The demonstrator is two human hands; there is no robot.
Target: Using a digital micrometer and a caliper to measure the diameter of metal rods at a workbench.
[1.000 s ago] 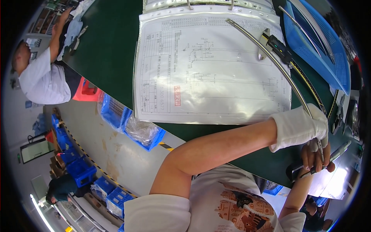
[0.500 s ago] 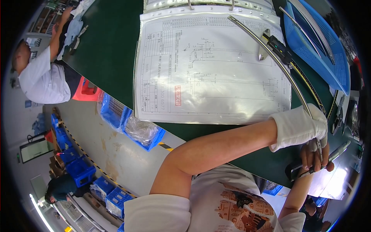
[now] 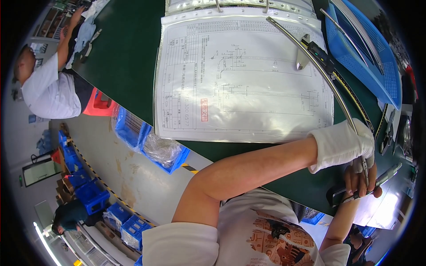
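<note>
1. Reaching across the body, the left hand (image 3: 344, 144), in a white glove, had its fingers clenched around the near end of a long, thin curved metal rod (image 3: 310, 60).
2. That rod ran from the glove up and away over the green table (image 3: 128, 57), arching across the right edge of a large technical drawing in a clear sleeve (image 3: 239, 77).
3. The right hand (image 3: 360, 181) was bare and sat just below the glove, touching it, its fingers wrapped around a dark, slim tool (image 3: 344, 195); what kind of tool could not be told.
4. A silver pen-like tool (image 3: 387, 174) lay just beside the right hand, toward the table's right edge.
5. A digital caliper (image 3: 321, 55) lay on the drawing's right side, close under the rod.
6. A blue perforated tray (image 3: 377, 66) stood at the far right of the table, holding more thin metal rods.
7. Beyond the table's left edge, another person in a white shirt (image 3: 49, 91) bent over work, well apart from the hands.
8. Blue bins (image 3: 128, 131) stood on the floor beneath the table's near edge.
</note>
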